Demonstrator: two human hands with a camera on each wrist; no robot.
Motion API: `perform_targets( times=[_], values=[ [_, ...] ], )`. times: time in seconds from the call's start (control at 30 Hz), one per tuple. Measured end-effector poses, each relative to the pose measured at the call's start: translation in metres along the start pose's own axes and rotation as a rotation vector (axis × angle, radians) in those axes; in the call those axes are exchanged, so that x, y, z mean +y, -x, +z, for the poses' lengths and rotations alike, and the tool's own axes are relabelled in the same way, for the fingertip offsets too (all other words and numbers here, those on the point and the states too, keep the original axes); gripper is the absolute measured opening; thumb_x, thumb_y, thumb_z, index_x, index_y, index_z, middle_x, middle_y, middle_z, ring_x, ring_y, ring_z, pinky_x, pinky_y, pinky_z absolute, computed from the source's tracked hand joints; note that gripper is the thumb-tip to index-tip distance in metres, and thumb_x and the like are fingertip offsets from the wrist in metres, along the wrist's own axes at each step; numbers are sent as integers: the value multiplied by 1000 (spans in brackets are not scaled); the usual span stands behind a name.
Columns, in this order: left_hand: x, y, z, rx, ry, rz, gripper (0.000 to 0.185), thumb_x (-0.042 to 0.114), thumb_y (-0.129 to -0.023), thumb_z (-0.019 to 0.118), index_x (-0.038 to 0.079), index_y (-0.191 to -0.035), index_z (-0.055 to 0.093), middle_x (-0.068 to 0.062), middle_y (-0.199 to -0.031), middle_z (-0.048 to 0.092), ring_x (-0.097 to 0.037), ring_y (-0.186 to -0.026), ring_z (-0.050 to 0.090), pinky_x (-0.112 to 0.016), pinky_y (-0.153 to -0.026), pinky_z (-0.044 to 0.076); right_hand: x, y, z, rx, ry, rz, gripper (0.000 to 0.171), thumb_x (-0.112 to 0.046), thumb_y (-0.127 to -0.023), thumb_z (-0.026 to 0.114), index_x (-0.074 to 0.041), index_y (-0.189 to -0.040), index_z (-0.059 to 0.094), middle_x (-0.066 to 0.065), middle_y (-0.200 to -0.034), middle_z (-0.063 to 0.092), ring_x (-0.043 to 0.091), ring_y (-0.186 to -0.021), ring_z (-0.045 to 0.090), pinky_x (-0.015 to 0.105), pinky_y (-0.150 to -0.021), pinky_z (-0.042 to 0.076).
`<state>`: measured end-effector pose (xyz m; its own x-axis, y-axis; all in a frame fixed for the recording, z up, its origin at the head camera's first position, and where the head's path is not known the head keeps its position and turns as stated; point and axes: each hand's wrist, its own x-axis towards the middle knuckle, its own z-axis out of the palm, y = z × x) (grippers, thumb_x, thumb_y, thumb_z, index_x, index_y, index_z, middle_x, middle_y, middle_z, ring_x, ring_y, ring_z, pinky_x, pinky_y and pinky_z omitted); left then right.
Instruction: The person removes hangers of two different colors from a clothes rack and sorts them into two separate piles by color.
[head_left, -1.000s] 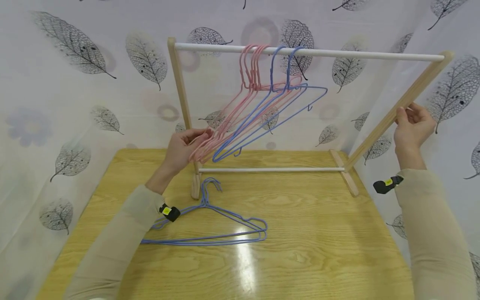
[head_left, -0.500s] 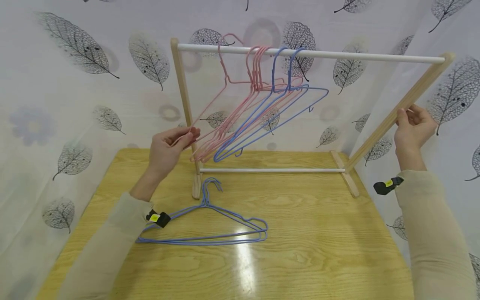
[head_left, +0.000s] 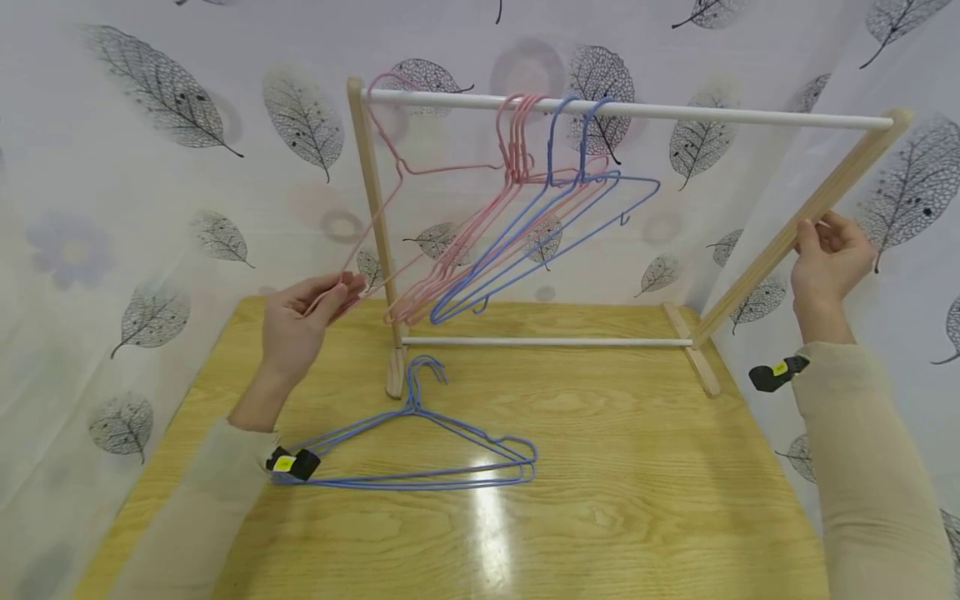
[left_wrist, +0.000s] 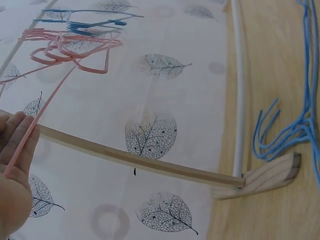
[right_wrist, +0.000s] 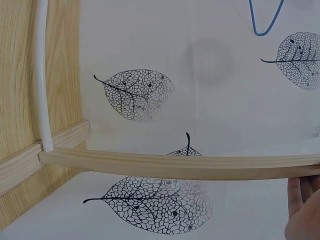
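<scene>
So the left hand (head_left: 300,321) is pinching the lower corner of a pink hanger (head_left: 390,179), fingers and thumb closed on the wire, out past the left post (head_left: 375,208) of the little wooden rack (head_left: 795,217). That hanger's hook sits right at the left end of the white top bar (head_left: 750,114), just beside the post, and the wire slants down and to the left from there into the hand. In the left wrist view you can see the pink wire (left_wrist: 35,125) running between the fingertips (left_wrist: 17,132), crossing in front of the wooden post.

The right hand (head_left: 828,254) is gripping the rack's slanted right post, fingers curled round the wood about halfway down. The right wrist view only catches the fingertips (right_wrist: 302,210) under that post (right_wrist: 175,166).

Further along the bar from the held hanger there's a bunch of pink hangers (head_left: 480,233) and then two blue hangers (head_left: 555,225), all hanging tilted toward the left post. In front of the rack, on the wooden table (head_left: 637,500), lies a small stack of blue hangers (head_left: 435,450), hooks pointing toward the base of the left post, near it.
</scene>
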<state>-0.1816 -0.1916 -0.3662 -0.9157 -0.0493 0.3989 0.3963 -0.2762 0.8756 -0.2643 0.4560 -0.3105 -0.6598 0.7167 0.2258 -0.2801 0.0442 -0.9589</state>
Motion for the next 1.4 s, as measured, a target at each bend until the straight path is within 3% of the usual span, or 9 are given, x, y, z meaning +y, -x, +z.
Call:
perform_targets(
  times=[0.17, 0.33, 0.53, 0.7, 0.97, 1.2, 1.4],
  values=[
    [4, 8, -7, -13, 26, 23, 22, -8, -102, 61, 1, -115, 77, -3, -107, 83, -12, -102, 81, -28, -95, 64, 0, 0, -1, 3, 9, 8, 23, -11, -95, 77, -15, -118, 78, -9, -97, 69, 4, -89, 65, 5, -75, 59],
    [-4, 29, -22, -36, -8, 12, 22, -9, -102, 60, -8, -119, 74, -4, -109, 83, -14, -103, 81, -29, -94, 64, 1, 1, -1, -5, 11, -6, 22, -11, -95, 77, -14, -118, 78, -8, -97, 69, 4, -88, 66, 5, -74, 59],
    [-29, 59, -36, -57, -46, -23, 28, -8, -103, 59, -26, -124, 61, -4, -112, 83, -15, -104, 80, -30, -93, 64, 1, 2, 0, -8, -6, -18, 20, -9, -95, 77, -14, -115, 79, -6, -96, 70, 4, -86, 66, 5, -73, 59],
    [-57, 84, -35, -74, -50, -126, 34, -6, -104, 59, -31, -126, 54, 0, -112, 82, -12, -104, 80, -30, -92, 65, 1, 1, 0, -5, -15, -8, 21, -9, -95, 77, -14, -115, 79, -6, -97, 70, 5, -87, 66, 6, -73, 60],
    [-93, 108, -20, -94, -39, -297, 42, -1, -106, 59, -34, -129, 48, 2, -109, 82, -10, -100, 80, -28, -91, 65, 2, 0, 1, -4, -13, -6, 21, -9, -95, 77, -14, -115, 79, -6, -97, 69, 5, -87, 66, 5, -74, 60],
    [-115, 117, 5, -198, 52, -497, 47, 3, -108, 56, -33, -135, 43, -1, -112, 82, -13, -104, 80, -28, -96, 65, 2, -1, 2, -6, 2, -3, 21, -10, -96, 77, -14, -116, 78, -8, -97, 69, 4, -89, 65, 5, -75, 59],
    [-133, 124, 41, -263, 131, -636, 47, 0, -107, 56, -33, -137, 41, -31, -123, 72, -14, -101, 80, -32, -98, 65, 1, 0, 0, -3, 19, -2, 21, -12, -96, 76, -15, -117, 78, -10, -97, 68, 3, -90, 64, 5, -75, 58]
  ],
)
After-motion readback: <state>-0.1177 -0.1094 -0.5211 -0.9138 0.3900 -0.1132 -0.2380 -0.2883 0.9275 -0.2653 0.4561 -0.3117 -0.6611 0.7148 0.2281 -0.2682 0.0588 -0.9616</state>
